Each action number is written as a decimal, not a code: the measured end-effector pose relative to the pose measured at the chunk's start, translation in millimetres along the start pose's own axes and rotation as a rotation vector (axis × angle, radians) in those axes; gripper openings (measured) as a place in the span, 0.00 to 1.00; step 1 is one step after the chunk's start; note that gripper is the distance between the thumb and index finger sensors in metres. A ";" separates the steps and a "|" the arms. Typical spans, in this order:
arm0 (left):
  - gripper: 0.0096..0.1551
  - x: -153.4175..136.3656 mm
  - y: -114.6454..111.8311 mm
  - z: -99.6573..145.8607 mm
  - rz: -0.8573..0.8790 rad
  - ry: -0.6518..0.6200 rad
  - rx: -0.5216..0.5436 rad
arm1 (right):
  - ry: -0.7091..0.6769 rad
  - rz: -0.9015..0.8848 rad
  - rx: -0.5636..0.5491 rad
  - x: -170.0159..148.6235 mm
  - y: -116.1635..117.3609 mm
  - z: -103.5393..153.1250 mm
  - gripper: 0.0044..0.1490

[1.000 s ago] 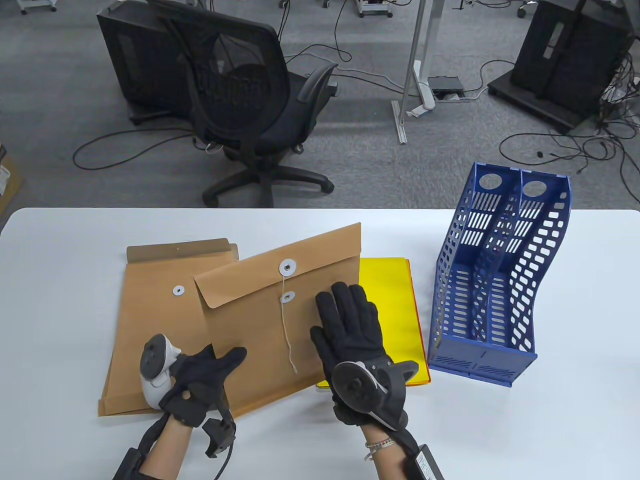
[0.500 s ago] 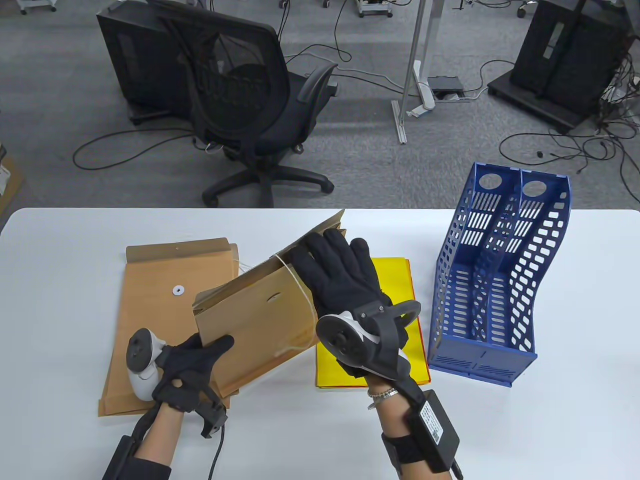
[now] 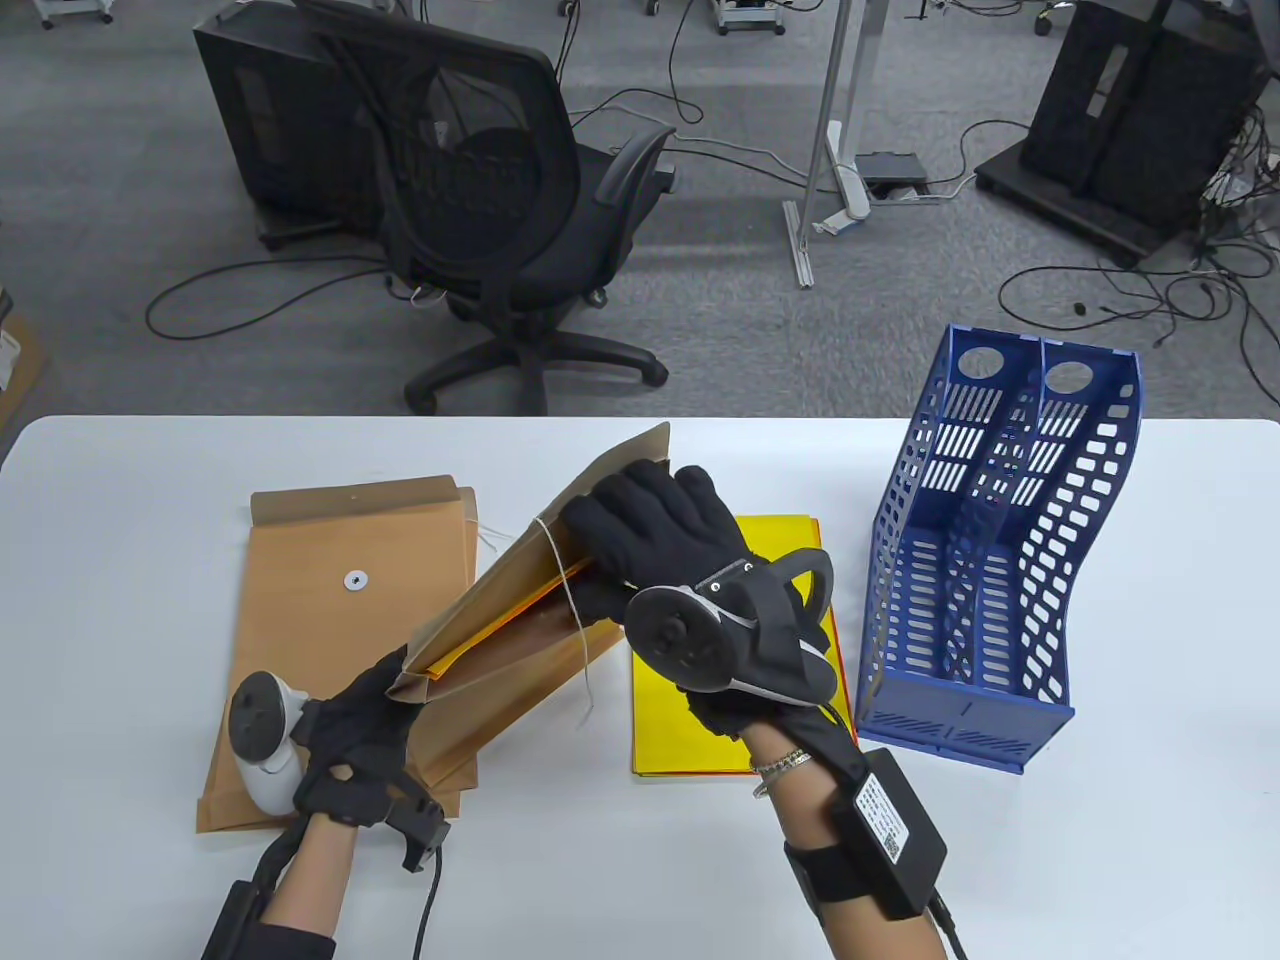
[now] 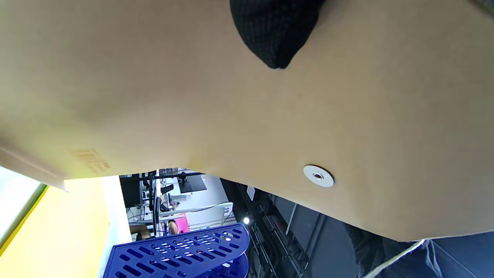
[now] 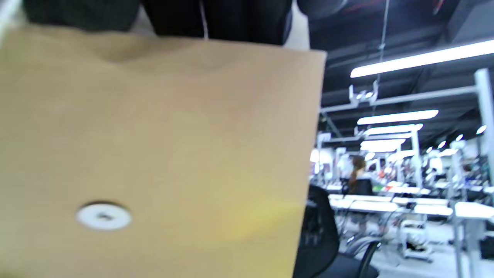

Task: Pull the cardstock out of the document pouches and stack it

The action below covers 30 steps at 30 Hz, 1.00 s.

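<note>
Gaping kraft pouch [image 3: 520, 610], orange-yellow cardstock [image 3: 505, 628] inside | left hand [image 3: 350, 725] grips corner | right hand [image 3: 665, 525] holds flap

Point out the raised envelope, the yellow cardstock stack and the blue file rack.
raised envelope [image 3: 520, 640], table view, on its brown lower panel below the open mouth.
yellow cardstock stack [image 3: 690, 740], table view, on the bare near-left part of the top sheet.
blue file rack [image 3: 960, 715], table view, on its solid front wall.
</note>
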<state>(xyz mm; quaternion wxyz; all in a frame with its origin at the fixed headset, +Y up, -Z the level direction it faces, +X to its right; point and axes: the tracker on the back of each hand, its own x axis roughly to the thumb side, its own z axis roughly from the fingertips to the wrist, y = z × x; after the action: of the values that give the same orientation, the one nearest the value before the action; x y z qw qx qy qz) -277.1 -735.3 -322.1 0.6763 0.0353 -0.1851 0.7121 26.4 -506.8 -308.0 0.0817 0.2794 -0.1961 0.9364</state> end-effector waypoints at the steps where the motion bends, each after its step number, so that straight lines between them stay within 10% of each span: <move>1: 0.23 -0.5 0.6 0.4 0.004 -0.001 0.002 | -0.011 0.013 0.075 1.2 0.0 -1.7 0.49; 11: 0.23 0.1 -0.6 1.5 0.000 -0.013 -0.018 | -0.018 0.119 0.354 23.0 -3.2 -21.2 0.52; 19: 0.23 5.0 -5.7 0.4 -0.053 -0.030 -0.071 | -0.016 0.139 0.609 42.2 27.0 -39.2 0.29; 30: 0.26 7.9 4.2 0.6 -0.178 0.011 -0.093 | -0.090 0.052 0.366 34.4 1.7 -45.2 0.25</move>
<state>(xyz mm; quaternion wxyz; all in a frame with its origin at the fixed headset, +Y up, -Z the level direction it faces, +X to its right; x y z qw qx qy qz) -281.9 -728.1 -320.1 0.7390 0.0161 -0.2102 0.6398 -24.9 -488.1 -324.1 -0.0036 0.3262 -0.0329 0.9447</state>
